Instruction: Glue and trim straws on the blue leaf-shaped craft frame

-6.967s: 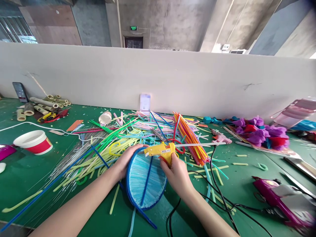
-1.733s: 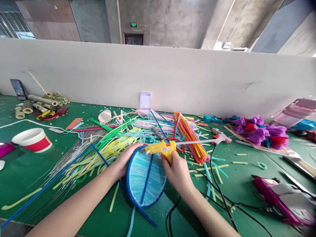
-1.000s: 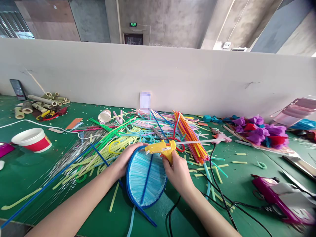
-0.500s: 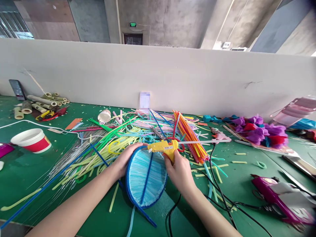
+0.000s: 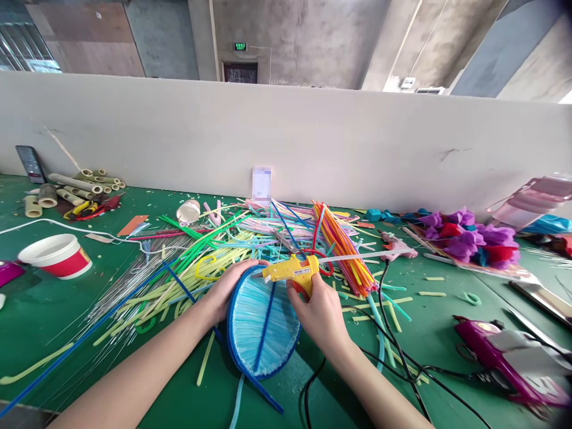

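The step in hand seems to be gluing at the upper rim of the blue oval piece (image 5: pixel 263 333), which leans tilted between the left hand (image 5: pixel 230 289) and the right hand (image 5: pixel 324 313), just below the left fingers. The right fingers are closed around the handle of the yellow glue gun (image 5: pixel 290 272); its nozzle points at the rim near the left fingertips, but whether it touches, I cannot tell. The left fingers grip the oval's upper edge, partly hidden behind it. Both hands converge, palms facing inward. The next move calls, I judge, for a steady nozzle.
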`<action>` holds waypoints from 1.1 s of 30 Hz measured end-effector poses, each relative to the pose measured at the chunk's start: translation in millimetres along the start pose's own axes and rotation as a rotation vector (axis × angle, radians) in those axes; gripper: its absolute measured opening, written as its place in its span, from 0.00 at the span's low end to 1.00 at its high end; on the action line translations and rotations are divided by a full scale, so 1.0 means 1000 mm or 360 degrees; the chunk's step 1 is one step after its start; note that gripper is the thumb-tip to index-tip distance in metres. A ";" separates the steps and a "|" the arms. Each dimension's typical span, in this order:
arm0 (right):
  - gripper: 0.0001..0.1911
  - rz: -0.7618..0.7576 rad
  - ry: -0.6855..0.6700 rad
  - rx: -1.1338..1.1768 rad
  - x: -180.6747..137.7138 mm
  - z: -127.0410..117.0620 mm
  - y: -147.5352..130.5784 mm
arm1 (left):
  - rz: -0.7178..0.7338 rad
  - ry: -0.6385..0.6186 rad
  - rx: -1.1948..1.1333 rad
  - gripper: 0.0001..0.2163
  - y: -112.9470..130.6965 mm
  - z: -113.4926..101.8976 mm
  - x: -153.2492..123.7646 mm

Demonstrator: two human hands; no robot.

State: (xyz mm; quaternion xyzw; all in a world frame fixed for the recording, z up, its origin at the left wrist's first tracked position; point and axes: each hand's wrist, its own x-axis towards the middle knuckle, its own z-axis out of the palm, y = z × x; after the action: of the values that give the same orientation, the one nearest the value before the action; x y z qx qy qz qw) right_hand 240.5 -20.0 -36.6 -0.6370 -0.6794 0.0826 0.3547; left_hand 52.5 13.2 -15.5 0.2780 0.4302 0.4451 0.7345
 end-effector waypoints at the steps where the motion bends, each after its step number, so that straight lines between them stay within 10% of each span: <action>1: 0.12 -0.0018 0.0001 0.0009 0.000 0.001 0.001 | -0.0010 -0.0005 -0.0011 0.10 0.000 0.000 0.000; 33: 0.07 -0.0225 0.0041 -0.0186 0.002 -0.005 0.010 | 0.0045 0.0034 0.0018 0.11 -0.001 -0.001 0.002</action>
State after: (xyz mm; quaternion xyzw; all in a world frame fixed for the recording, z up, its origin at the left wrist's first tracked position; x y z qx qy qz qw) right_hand 251.8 -17.5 -38.0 -0.6081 -0.7217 0.0096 0.3306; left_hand 52.2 14.3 -17.4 0.2834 0.4368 0.4558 0.7219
